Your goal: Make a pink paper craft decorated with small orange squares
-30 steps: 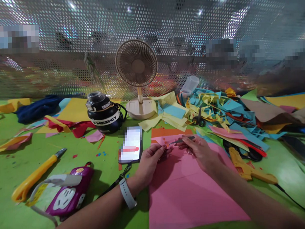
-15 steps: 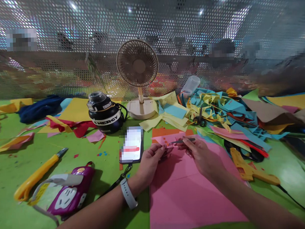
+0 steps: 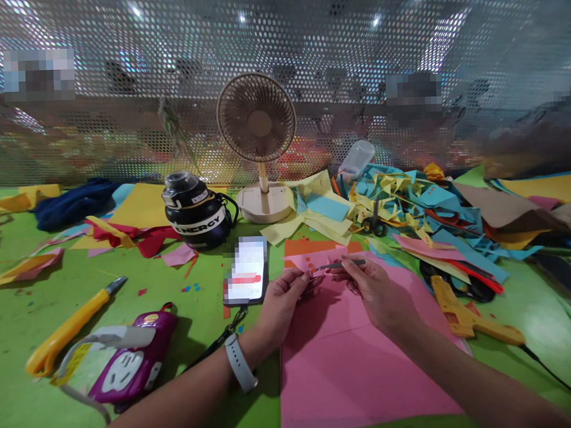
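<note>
Pink paper sheets [image 3: 361,373] lie on the green table, and both hands are above their far part. My right hand [image 3: 375,286] pinches a slim dark tool [image 3: 355,263], its thin tip pointing left toward my left hand. My left hand [image 3: 286,295] is closed in a pinch on something small and thin that I cannot make out. The fingertips of the two hands are a short way apart. A phone [image 3: 246,270] with a lit screen lies just left of my left hand. Orange paper [image 3: 296,246] shows beyond the hands.
Behind stand a fan [image 3: 258,118] and a black bottle [image 3: 196,211]. At right are paper scraps [image 3: 407,197], scissors [image 3: 374,224] and a yellow glue gun [image 3: 477,326]. At left lie a yellow-handled cutter [image 3: 69,331] and a purple case [image 3: 136,363]. A perforated metal screen [image 3: 308,51] rises beyond the table.
The tip of the dark tool has shifted very slightly in my right hand. Both hands stay in nearly the same place.
</note>
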`<act>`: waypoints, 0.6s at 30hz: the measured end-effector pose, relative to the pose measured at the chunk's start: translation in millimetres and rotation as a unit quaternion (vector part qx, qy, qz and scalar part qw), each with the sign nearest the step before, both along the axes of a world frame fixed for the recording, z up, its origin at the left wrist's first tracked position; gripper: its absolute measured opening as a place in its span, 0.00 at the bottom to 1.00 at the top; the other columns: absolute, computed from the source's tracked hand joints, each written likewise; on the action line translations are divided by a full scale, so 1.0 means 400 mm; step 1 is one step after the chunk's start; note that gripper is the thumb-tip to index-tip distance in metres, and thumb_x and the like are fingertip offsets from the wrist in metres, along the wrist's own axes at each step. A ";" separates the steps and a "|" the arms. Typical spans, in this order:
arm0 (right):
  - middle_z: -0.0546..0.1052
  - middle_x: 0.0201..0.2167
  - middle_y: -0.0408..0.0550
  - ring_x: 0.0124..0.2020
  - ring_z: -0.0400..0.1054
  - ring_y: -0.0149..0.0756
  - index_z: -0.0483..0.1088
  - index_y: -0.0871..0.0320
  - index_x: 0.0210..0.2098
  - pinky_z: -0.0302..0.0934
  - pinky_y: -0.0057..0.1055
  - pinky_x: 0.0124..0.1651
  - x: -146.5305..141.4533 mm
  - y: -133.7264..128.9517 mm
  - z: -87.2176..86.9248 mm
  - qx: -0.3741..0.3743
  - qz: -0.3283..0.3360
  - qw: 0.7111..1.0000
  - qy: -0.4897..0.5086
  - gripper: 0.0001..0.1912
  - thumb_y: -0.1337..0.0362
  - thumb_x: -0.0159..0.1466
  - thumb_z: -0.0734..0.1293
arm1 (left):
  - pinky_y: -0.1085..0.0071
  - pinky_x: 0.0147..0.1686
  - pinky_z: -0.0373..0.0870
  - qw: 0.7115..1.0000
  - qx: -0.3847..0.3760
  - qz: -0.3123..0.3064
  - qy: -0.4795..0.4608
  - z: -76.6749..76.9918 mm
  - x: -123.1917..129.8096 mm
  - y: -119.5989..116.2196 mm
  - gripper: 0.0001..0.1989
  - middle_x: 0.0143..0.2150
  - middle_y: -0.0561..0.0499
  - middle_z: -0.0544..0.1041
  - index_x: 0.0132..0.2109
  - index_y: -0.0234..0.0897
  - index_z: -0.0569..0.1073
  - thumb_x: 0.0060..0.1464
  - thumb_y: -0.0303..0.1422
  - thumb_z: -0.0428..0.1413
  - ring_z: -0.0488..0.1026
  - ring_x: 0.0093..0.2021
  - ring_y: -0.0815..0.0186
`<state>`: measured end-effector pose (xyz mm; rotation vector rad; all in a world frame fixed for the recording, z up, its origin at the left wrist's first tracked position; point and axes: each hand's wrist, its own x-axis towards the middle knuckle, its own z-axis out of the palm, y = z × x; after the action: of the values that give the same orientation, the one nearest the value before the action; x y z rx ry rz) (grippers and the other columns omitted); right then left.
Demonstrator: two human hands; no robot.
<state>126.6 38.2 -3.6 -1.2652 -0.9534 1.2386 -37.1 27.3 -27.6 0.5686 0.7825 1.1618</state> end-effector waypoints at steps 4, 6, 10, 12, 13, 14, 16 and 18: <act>0.79 0.22 0.46 0.21 0.64 0.30 0.76 0.57 0.26 0.51 0.26 0.24 0.001 -0.001 -0.001 0.005 0.000 1.000 0.003 0.18 0.48 0.47 0.75 | 0.75 0.37 0.71 1.000 0.005 0.000 0.004 -0.002 -0.001 0.000 0.17 0.32 0.49 0.82 0.32 0.33 0.76 0.39 0.38 0.71 0.78 0.33 0.68; 0.79 0.22 0.46 0.21 0.64 0.30 0.75 0.57 0.26 0.51 0.27 0.24 0.001 -0.001 -0.003 0.009 0.002 1.000 0.007 0.18 0.48 0.48 0.75 | 0.74 0.38 0.72 1.000 0.001 0.000 -0.003 0.001 -0.002 -0.001 0.16 0.32 0.49 0.82 0.32 0.34 0.76 0.38 0.37 0.71 0.78 0.33 0.68; 0.79 0.22 0.46 0.22 0.66 0.31 0.75 0.57 0.27 0.50 0.26 0.23 -0.001 -0.003 -0.001 0.019 0.008 1.000 0.009 0.18 0.49 0.49 0.75 | 0.74 0.39 0.73 1.000 -0.008 -0.002 -0.006 0.007 -0.004 -0.004 0.15 0.33 0.49 0.82 0.32 0.33 0.77 0.38 0.35 0.71 0.78 0.35 0.67; 0.79 0.22 0.47 0.22 0.67 0.31 0.75 0.57 0.28 0.50 0.26 0.22 -0.003 -0.005 0.001 0.021 0.010 1.000 0.012 0.18 0.49 0.49 0.75 | 0.73 0.39 0.73 1.000 -0.007 0.000 0.002 0.007 -0.004 -0.004 0.15 0.33 0.48 0.81 0.31 0.33 0.77 0.38 0.35 0.71 0.78 0.35 0.66; 0.79 0.22 0.47 0.22 0.68 0.32 0.75 0.58 0.28 0.50 0.27 0.22 -0.004 -0.006 0.002 0.022 0.011 1.000 0.013 0.18 0.49 0.49 0.75 | 0.73 0.39 0.73 1.000 -0.006 0.002 0.006 0.006 -0.004 -0.003 0.15 0.32 0.48 0.81 0.31 0.33 0.76 0.38 0.36 0.71 0.78 0.35 0.66; 0.79 0.23 0.47 0.23 0.68 0.32 0.75 0.58 0.29 0.50 0.27 0.22 -0.005 -0.008 0.002 0.023 0.013 1.000 0.014 0.18 0.49 0.50 0.75 | 0.73 0.39 0.73 1.000 -0.004 0.004 0.011 0.005 -0.004 -0.003 0.16 0.32 0.49 0.81 0.31 0.33 0.76 0.38 0.36 0.71 0.78 0.34 0.67; 0.79 0.23 0.47 0.22 0.68 0.32 0.74 0.58 0.29 0.50 0.27 0.22 -0.005 -0.009 0.002 0.028 0.014 0.999 0.011 0.18 0.49 0.50 0.75 | 0.74 0.37 0.73 1.000 -0.001 0.008 0.019 0.003 -0.003 -0.002 0.16 0.31 0.49 0.81 0.30 0.33 0.76 0.38 0.37 0.71 0.78 0.34 0.67; 0.79 0.22 0.47 0.21 0.68 0.32 0.74 0.57 0.28 0.50 0.27 0.21 -0.004 -0.009 0.004 0.027 0.013 1.000 0.004 0.17 0.50 0.50 0.74 | 0.75 0.36 0.73 1.000 0.002 0.008 0.026 0.002 -0.002 -0.001 0.16 0.30 0.50 0.80 0.30 0.33 0.75 0.38 0.37 0.71 0.77 0.33 0.68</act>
<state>125.2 34.5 -2.0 -1.2086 -0.9941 1.2288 -38.1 26.8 -26.7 0.5987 0.8315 1.1665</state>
